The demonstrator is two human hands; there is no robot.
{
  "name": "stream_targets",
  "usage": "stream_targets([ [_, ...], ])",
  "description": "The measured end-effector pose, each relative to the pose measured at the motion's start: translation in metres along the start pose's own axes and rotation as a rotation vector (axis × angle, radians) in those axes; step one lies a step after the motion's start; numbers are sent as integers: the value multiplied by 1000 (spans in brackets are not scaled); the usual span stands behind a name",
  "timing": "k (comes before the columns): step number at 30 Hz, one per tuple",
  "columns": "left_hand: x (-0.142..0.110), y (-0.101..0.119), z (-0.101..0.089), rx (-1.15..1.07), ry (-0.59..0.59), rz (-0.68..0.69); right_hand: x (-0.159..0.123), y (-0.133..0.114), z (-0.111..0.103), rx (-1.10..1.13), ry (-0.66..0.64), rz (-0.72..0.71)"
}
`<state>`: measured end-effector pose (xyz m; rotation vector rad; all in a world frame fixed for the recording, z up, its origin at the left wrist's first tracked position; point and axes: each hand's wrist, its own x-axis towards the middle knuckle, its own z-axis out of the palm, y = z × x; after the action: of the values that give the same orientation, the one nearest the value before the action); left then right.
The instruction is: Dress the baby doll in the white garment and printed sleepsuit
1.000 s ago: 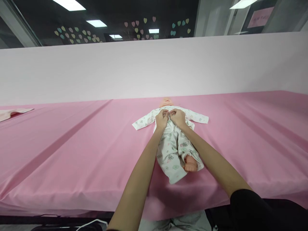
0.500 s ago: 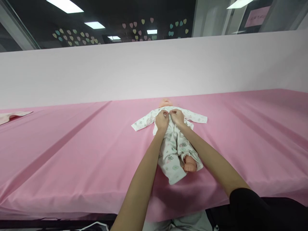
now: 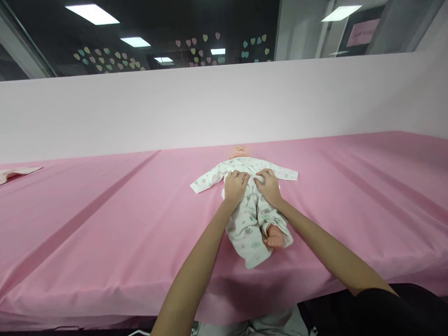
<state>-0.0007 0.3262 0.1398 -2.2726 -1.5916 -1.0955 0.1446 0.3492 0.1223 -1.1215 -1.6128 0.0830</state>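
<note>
A baby doll (image 3: 241, 151) lies on its back on the pink table (image 3: 105, 214), dressed in a white printed romper (image 3: 249, 223). One bare foot (image 3: 275, 239) sticks out of the right leg of the romper. My left hand (image 3: 235, 185) and my right hand (image 3: 268, 184) rest side by side on the doll's belly, fingers curled and pinching the romper's front opening between them. The fingertips are partly hidden by the knuckles.
A pale pink wall panel (image 3: 210, 107) rises behind the table. A light garment (image 3: 14, 172) lies at the far left edge. The table's front edge (image 3: 105, 317) runs close to my body.
Both hands have slid down from the doll's chest to its belly, still pinching the romper's front. The upper chest of the romper now shows closed.
</note>
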Motion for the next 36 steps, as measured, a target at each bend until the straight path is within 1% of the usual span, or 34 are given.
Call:
stream_targets([
  [4,6,9,-2,106,-39,13,-7,2,-5,-82,0,63],
  [7,9,11,-2,156,-67,36,-5,1,-7,-88,-20,88],
  [10,10,11,-1,150,-68,47,-1,1,-11,-104,-58,90],
  [12,10,11,0,97,-53,52,2,3,-13,-111,-95,99],
  [14,8,11,1,-10,-22,46,5,4,-16,-65,-106,170],
  [15,7,10,1,-80,-1,34,7,3,-17,-27,-93,226],
  [17,6,7,2,-231,43,-12,8,0,-18,22,-19,310],
  [18,6,5,3,-306,61,-43,8,-3,-18,22,25,304],
  [20,5,2,4,-449,79,-101,6,-10,-17,-4,81,215],
  [22,5,0,6,-568,82,-145,3,-18,-14,-16,49,130],
  [24,5,-2,8,-643,85,-171,0,-23,-10,4,-22,121],
  [26,5,-2,10,-678,91,-183,-1,-24,-6,51,-67,152],
  [29,5,-3,12,-698,90,-181,-1,-21,-5,127,-91,180],
  [36,4,-2,10,-698,82,-204,0,-17,-9,134,-179,106],
])
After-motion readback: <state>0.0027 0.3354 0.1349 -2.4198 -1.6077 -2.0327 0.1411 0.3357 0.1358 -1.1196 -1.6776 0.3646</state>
